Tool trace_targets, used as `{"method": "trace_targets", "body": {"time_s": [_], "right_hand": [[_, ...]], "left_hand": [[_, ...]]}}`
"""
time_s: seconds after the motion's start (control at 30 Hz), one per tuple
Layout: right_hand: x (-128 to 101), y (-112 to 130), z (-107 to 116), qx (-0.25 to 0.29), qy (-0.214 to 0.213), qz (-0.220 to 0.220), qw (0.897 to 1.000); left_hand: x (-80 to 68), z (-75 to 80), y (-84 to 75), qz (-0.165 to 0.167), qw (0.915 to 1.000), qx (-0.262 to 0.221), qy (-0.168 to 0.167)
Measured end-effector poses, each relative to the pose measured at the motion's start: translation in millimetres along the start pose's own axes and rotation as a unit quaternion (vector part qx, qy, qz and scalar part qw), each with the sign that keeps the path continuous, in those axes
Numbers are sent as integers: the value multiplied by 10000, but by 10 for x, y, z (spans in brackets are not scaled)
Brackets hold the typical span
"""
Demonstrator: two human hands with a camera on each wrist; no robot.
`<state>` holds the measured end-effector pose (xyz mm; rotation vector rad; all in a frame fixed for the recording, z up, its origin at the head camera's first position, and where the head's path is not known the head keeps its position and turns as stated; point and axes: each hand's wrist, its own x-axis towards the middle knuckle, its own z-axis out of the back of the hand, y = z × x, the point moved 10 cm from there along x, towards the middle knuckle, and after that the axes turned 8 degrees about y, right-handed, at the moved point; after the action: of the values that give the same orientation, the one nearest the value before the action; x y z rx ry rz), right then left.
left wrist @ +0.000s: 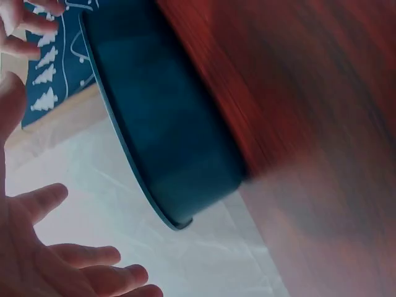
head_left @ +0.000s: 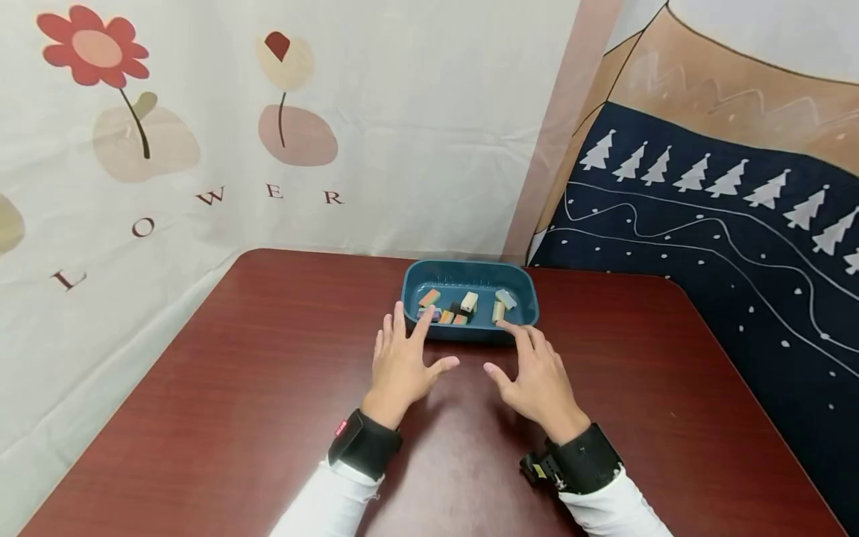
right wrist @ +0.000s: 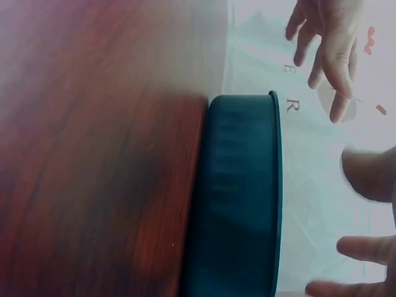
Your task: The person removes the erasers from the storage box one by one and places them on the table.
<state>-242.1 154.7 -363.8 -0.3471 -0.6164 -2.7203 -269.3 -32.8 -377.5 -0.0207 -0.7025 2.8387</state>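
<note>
Sleeves (head_left: 329,501), spread fingers (head_left: 399,322), tub (head_left: 470,334) by far edge (head_left: 322,254), tabletop (head_left: 268,373) either side

A dark teal, rounded rectangular tub with a smooth plastic look (head_left: 470,335) stood upright and open-topped on the glossy red-brown wood-grain table (head_left: 268,373), near its far edge. Small oblong blocks lay loosely scattered on its floor: an orange-topped block (head_left: 429,298) at the left, a cream-white block (head_left: 469,301) near the middle, and a pale blue-grey block (head_left: 506,299) beside a yellowish-beige block (head_left: 498,312) at the right.
</note>
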Motion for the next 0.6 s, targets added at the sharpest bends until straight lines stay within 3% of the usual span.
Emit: {"method": "trace_targets", "body": {"time_s": [0.2,0.4,0.47,0.6], "right_hand": [[114,104,140,348,-792,776,9932],[267,137,355,354,-1705,1470,9737],[397,143,402,277,-1584,1465,9761],[766,113,376,321,-439,1102,9924]], "left_hand": [[100,23,170,63,9991,-385,-141],[228,-34,347,164,9954,-944,68],[253,-28,387,140,9929,-1177,107],[297,-10,425,59,9892,-1451,217]]}}
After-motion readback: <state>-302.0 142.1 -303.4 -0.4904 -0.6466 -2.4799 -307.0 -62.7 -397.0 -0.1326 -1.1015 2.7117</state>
